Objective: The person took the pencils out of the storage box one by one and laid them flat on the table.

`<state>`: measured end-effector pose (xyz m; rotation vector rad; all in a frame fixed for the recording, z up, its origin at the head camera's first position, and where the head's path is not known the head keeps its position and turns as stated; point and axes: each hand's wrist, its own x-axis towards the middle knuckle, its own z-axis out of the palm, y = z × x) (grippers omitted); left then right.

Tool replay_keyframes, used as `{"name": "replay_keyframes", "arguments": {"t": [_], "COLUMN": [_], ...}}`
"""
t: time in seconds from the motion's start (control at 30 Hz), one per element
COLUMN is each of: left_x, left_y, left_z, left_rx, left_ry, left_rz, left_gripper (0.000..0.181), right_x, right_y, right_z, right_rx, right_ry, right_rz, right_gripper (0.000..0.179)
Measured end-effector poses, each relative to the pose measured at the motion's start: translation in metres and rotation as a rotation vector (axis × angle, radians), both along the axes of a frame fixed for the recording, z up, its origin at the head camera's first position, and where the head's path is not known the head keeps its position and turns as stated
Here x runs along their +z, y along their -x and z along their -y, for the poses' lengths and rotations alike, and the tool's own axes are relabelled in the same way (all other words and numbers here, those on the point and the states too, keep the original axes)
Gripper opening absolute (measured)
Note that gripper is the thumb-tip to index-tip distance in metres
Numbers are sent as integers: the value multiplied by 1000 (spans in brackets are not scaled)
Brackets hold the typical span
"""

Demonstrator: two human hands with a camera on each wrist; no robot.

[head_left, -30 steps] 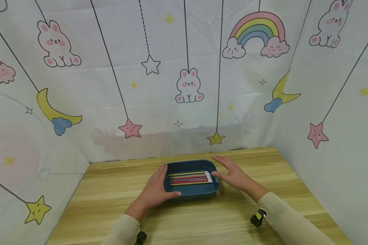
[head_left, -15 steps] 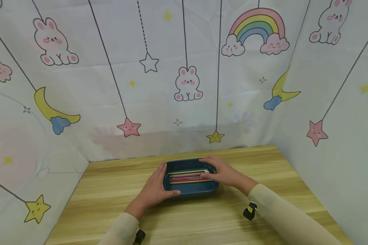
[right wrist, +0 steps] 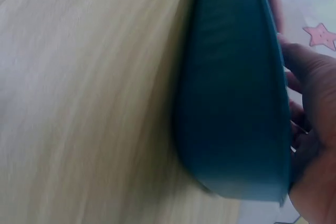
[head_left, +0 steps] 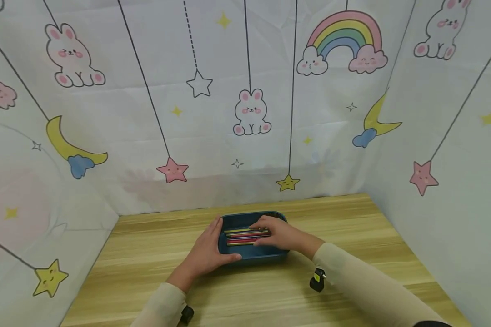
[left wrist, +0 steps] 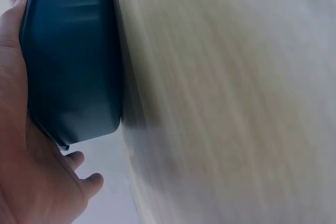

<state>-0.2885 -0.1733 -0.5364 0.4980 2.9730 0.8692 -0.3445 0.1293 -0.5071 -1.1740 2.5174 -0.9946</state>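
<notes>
A dark teal tray with rounded corners stands on the table in the head view. Several pencils, striped in red, yellow and dark colours, lie side by side in it. My left hand holds the tray's left end, its thumb along the near rim and its fingers at the far left corner. Over the right part of the pencils reaches my right hand, fingers bent on the far side and thumb on the near side. It covers their eraser ends. Whether it touches them, I cannot tell. Both wrist views show the tray's outer wall.
The tray stands on a wood-grain table. White cloth walls printed with rabbits, stars and moons close off the back and both sides. A small black device is strapped under the right wrist.
My right hand has moved left from beyond the tray's right end to over the pencils, covering their eraser ends. The left hand and the tray have stayed in place.
</notes>
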Motion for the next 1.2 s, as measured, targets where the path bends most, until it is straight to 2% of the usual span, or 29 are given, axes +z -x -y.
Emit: {"name": "replay_keyframes", "arguments": {"t": [0.33, 0.53, 0.57, 0.77, 0.93, 1.0, 1.03, 1.2], "left_x": [4, 5, 5, 3, 1, 1, 1, 3], "left_y": [-3, -2, -2, 0, 0, 0, 0, -2], "left_z": [1, 1, 1, 1, 1, 1, 1, 1], "left_rx": [-10, -12, -12, -8, -10, -9, -8, -6], "left_ry": [42, 108, 118, 163, 172, 180, 185, 198], "left_rz": [-3, -3, -5, -22, -28, -26, -24, -17], "left_gripper": [135, 134, 134, 135, 135, 135, 135, 134], "right_x": [-5, -11, -20, -25, -26, -26, -19, -18], "right_y": [3, 6, 12, 12, 11, 11, 7, 6], "right_z": [20, 29, 28, 32, 34, 35, 38, 39], "right_rx": [-11, 20, 37, 72, 72, 60, 40, 8], "right_ry": [-74, -131, -130, -127, -129, -132, -142, -175], "right_rz": [-76, -144, -176, -207, -199, -182, -153, -124], "right_gripper": [46, 37, 38, 35, 32, 31, 30, 27]}}
